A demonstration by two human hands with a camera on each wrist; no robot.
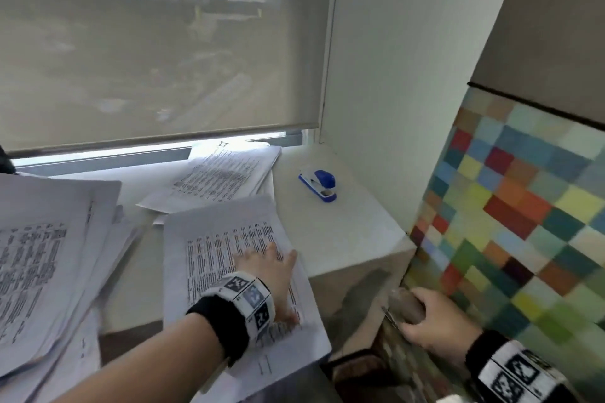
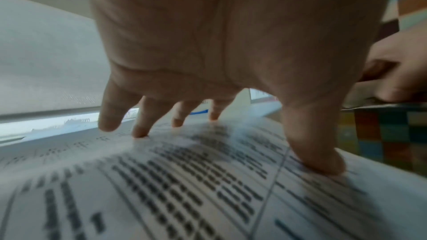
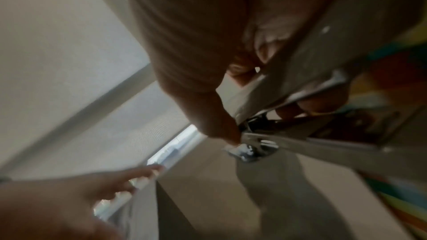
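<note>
A stack of printed paper sheets [image 1: 229,239] [image 2: 184,180] lies on the white ledge [image 1: 343,232], overhanging its near edge. My left hand [image 1: 271,268] [image 2: 196,61] rests flat on the stack, fingers spread and straight, with the thumb [image 2: 318,158] pressing near the right edge. To the right, below the ledge's corner, my right hand [image 1: 438,324] [image 3: 184,43] grips a grey stapler [image 1: 404,306] [image 3: 289,83]. Its metal nose points toward the paper stack, a short way from the stack's right edge.
A blue and white stapler [image 1: 319,183] sits on the ledge behind the stack. More loose paper piles lie at the left [image 1: 42,255] and at the back [image 1: 222,173]. A colourful checked panel [image 1: 507,222] stands at the right, and a lowered window blind [image 1: 147,59] behind.
</note>
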